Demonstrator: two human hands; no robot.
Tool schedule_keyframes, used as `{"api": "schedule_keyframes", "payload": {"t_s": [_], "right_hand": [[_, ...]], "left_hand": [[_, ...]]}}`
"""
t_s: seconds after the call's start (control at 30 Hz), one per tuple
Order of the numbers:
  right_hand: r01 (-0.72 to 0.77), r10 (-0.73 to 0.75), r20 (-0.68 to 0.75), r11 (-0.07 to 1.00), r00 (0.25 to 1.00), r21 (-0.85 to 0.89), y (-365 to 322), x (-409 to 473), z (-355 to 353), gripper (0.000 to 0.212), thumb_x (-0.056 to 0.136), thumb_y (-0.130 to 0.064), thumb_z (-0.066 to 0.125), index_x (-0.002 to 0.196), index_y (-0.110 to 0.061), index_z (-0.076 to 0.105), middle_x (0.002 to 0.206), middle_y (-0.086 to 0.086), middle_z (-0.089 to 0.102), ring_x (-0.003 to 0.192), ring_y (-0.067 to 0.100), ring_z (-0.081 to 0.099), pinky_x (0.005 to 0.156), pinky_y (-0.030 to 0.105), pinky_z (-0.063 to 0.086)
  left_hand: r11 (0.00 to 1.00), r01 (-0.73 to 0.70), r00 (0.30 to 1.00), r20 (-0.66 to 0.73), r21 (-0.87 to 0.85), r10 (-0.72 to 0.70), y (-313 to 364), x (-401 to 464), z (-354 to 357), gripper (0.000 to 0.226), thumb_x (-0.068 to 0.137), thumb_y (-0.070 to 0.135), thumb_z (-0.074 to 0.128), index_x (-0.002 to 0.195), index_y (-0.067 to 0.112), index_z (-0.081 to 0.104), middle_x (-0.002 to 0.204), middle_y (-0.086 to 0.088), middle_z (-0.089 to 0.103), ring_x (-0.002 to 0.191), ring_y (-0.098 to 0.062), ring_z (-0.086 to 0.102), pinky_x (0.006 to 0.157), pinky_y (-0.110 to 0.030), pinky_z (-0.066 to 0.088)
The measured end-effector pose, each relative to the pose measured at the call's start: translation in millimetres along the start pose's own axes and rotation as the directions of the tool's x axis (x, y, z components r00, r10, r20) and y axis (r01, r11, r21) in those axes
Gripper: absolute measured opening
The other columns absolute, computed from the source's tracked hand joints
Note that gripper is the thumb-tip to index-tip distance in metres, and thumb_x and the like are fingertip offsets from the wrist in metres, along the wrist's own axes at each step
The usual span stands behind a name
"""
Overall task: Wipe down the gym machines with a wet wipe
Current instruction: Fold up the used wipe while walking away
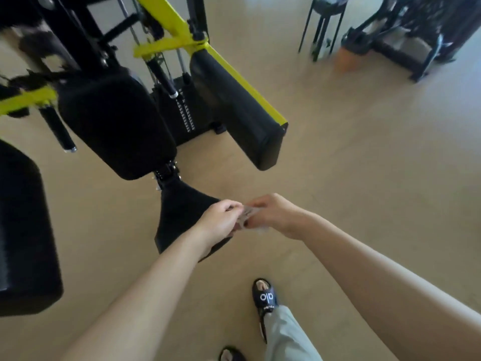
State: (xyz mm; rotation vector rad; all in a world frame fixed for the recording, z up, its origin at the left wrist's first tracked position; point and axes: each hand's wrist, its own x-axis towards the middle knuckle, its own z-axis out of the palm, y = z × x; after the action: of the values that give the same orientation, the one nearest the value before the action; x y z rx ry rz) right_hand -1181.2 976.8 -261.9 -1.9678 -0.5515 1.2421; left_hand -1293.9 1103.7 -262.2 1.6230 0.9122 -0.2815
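A black and yellow gym machine fills the left half of the view, with a padded backrest (114,121), a black seat (182,214) below it and a long arm pad (234,110) on a yellow bar to the right. Just past the seat's right edge, both hands meet over a small pale wet wipe (248,213). My left hand (218,221) pinches its left side with curled fingers. My right hand (276,214) grips its right side. Most of the wipe is hidden between the fingers.
Another black pad (23,230) juts in at the far left. A dark stool (325,24) and a second machine (406,40) stand at the back right. Beige floor (364,152) spreads between them. My sandalled feet (264,299) stand below the hands.
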Motion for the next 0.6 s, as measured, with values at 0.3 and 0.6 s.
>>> {"api": "schedule_keyframes", "payload": {"t_s": [0.3,0.6], "right_hand": [[0.02,0.014,-0.119,0.961,0.993,0.275,-24.0,-85.5,-161.5,0.031,0.084,-0.002,0.075,0.114,0.0,0.066,0.101,0.017,0.073,0.078,0.019,0.072,0.068,0.026,0.056],[0.21,-0.051,-0.359,0.882,0.932,0.421,-18.1,-63.0,-362.4,0.025,0.089,0.012,0.062,0.114,0.011,0.064,0.109,0.027,0.068,0.091,0.029,0.068,0.088,0.033,0.06]], "left_hand": [[0.975,-0.213,0.968,0.152,0.062,0.202,165.1,-17.5,68.2,0.017,0.096,0.014,0.068,0.111,0.006,0.066,0.1,-0.009,0.07,0.084,-0.017,0.071,0.081,-0.031,0.063],[0.931,-0.336,0.925,0.237,0.141,0.298,346.4,80.9,163.6,0.022,0.088,0.01,0.076,0.107,0.004,0.067,0.095,-0.008,0.07,0.083,-0.016,0.069,0.085,-0.031,0.061]]}}
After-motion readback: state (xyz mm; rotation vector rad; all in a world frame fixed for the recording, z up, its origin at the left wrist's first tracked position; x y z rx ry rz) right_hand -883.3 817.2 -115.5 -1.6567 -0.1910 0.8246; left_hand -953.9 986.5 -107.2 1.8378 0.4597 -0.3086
